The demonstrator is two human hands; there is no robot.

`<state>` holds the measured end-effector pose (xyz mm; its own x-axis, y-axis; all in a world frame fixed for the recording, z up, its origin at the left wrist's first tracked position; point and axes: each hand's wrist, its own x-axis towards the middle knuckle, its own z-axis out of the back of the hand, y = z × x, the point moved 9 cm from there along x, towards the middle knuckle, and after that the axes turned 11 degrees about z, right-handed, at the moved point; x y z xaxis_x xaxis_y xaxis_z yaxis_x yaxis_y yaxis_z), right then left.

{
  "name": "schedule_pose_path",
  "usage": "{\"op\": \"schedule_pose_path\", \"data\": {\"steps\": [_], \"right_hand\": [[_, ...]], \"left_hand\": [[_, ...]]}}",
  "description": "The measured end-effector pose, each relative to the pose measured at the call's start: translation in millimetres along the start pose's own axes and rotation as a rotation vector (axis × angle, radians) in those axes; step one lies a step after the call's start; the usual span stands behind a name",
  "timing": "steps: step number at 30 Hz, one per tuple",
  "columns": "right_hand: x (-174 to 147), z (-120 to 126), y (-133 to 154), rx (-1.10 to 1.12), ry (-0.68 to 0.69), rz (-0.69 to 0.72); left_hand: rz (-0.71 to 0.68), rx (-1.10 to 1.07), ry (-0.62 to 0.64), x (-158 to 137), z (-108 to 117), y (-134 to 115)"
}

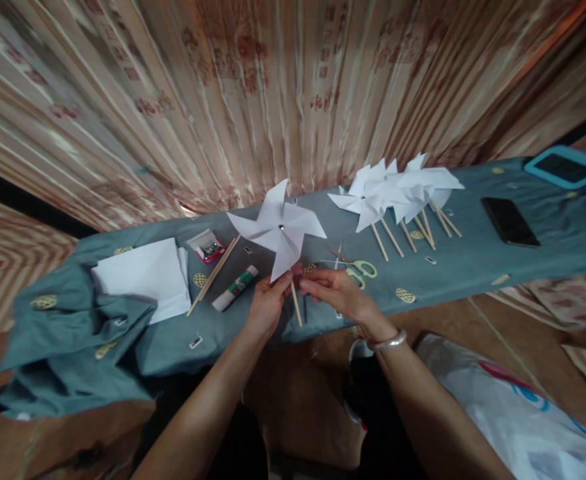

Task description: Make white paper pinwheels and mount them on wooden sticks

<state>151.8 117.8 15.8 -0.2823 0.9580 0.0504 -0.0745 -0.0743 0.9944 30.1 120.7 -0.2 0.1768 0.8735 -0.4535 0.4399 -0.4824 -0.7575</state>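
Observation:
A white paper pinwheel (281, 230) with a shiny pin at its centre stands upright on a thin wooden stick (297, 308). My left hand (269, 300) is closed round the upper part of that stick, just under the paper blades. Beside it, my right hand (337, 291) has its fingers loosely curved and slightly apart, pointing at the stick; whether they touch it I cannot make out. Scissors (361, 272) with light green handles lie just behind my right hand. A glue stick (235, 288) lies to the left of my left hand.
Several finished pinwheels (387, 193) lie overlapping at the back right. Farther right are a dark phone (510, 221) and a blue-framed tablet (567, 167). White paper sheets (145, 273), loose sticks (215, 273) and a small box of pins (207, 246) lie left on the cloth-covered table (453, 267).

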Motion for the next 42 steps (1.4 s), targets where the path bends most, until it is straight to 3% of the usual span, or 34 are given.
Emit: {"op": "schedule_pose_path", "data": {"steps": [4, 8, 16, 28, 31, 34, 38, 42], "right_hand": [[0, -28, -3, 0.14, 0.136, -0.065], [0, -40, -1, 0.153, 0.191, -0.068], [2, -27, 4, 0.114, 0.095, -0.063], [1, -21, 0, 0.037, 0.102, -0.036], [1, -5, 4, 0.017, 0.095, -0.038], [-1, 25, 7, 0.001, 0.014, -0.064], [-5, 71, 9, -0.061, -0.178, -0.052], [-11, 109, 10, -0.102, -0.485, 0.061]], "left_hand": [[-0.017, 0.059, -0.001, -1, -1, -3], [0.012, 0.109, -0.01, -2, 0, -2], [0.014, 0.076, 0.056, -6, -7, 0], [0.031, 0.095, -0.049, -5, 4, 4], [0.028, 0.091, -0.049, -5, 3, 3], [0.034, 0.104, -0.062, -7, 5, 4], [0.06, 0.116, -0.061, -8, 8, 7], [0.081, 0.144, -0.058, -11, 9, 11]]}}
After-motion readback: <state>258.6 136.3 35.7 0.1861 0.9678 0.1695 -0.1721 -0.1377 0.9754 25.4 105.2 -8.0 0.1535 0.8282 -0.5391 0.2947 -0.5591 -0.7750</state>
